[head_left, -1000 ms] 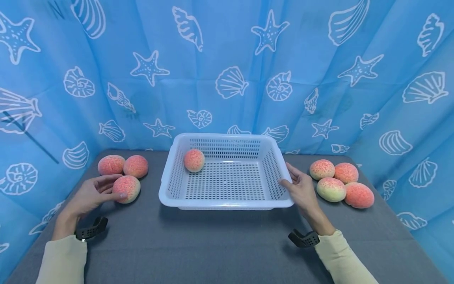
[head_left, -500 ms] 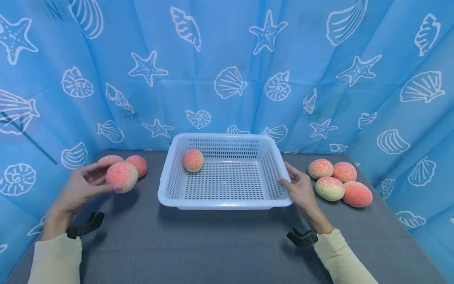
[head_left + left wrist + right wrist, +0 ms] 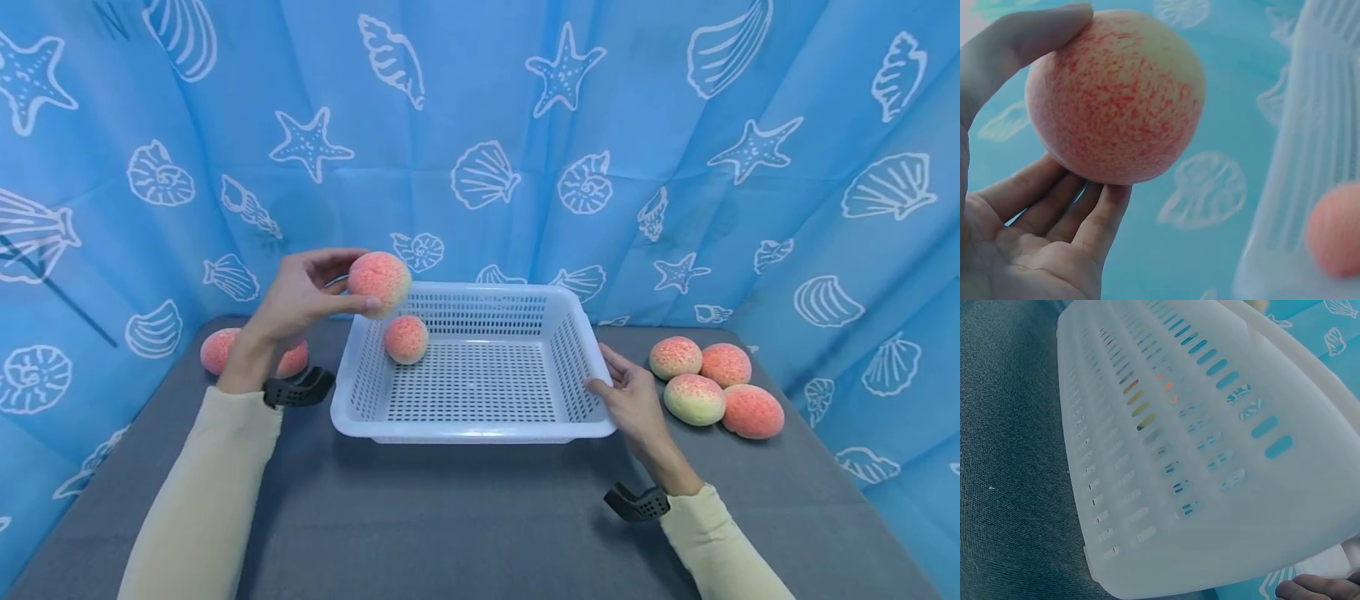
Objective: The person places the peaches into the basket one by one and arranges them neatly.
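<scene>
Peach held over the basket corner, risk of a bounce.
Left hand grips a peach by fingertips; dropped high, it may hit the basket rim; right hand, fingers relaxed, steadies it.

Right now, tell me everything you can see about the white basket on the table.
The white basket is a shallow rectangular tray of what looks like plastic, its walls and floor pierced by rows of slots, with a smooth rolled rim. It sits flat on the grey table. One peach lies inside near its far left corner. The right hand rests against its right rim; the left hand holds another peach above its far left corner.
</scene>
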`<state>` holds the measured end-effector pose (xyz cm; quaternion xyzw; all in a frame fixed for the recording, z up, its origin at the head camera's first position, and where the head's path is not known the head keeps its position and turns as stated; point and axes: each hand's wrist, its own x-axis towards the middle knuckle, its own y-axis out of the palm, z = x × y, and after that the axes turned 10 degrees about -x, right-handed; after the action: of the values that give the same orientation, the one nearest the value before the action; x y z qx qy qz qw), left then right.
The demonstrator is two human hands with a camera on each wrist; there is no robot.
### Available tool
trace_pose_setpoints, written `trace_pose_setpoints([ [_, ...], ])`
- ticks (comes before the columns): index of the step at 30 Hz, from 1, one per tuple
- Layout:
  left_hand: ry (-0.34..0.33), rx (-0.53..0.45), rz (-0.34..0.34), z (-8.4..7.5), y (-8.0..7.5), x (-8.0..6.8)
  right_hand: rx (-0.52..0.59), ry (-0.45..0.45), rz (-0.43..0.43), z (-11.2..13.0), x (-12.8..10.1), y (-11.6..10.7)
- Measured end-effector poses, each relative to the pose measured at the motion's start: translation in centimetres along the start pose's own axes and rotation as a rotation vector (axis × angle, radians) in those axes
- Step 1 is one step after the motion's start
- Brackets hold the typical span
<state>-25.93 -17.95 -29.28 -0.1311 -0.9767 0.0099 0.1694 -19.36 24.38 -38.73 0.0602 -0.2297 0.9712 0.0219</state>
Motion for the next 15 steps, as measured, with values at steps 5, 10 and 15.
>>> trace_pose_setpoints([
  [5,-0.099,0.001,0.081,1.7,3.6,3.9,-0.008,0.007,-0.002,-0.2,0.1,0.1],
  [10,-0.246,0.108,0.103,4.5,6.7,6.1,-0.013,0.007,-0.010,-0.4,0.1,0.1],
  [15,-0.315,0.244,0.123,7.0,8.0,6.9,-0.004,0.012,-0.008,-0.4,0.2,0.1],
])
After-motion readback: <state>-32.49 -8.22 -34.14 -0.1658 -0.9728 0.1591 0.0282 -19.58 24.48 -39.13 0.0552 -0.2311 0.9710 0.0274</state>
